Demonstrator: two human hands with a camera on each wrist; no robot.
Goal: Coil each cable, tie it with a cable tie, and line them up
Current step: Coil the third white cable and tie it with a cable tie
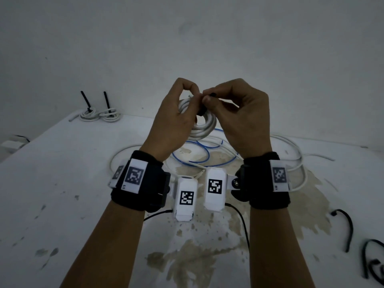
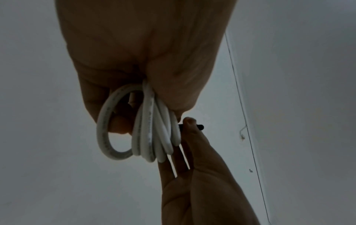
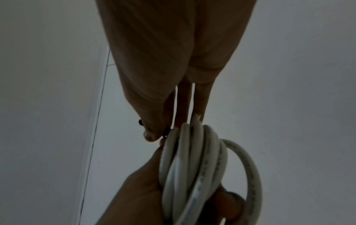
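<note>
I hold a white cable coil up above the table. My left hand grips the bundled loops; in the left wrist view the coil hangs from its curled fingers. My right hand pinches a black cable tie between thumb and fingertip, right against the coil. The tie's end pokes out past the right thumb, and a bit of the tie shows beside the coil. How far the tie wraps around the bundle is hidden.
Two tied white coils lie at the back left with black tie tails sticking up. A loose blue cable and a loose white cable sprawl under my hands. Spare black ties lie at the right.
</note>
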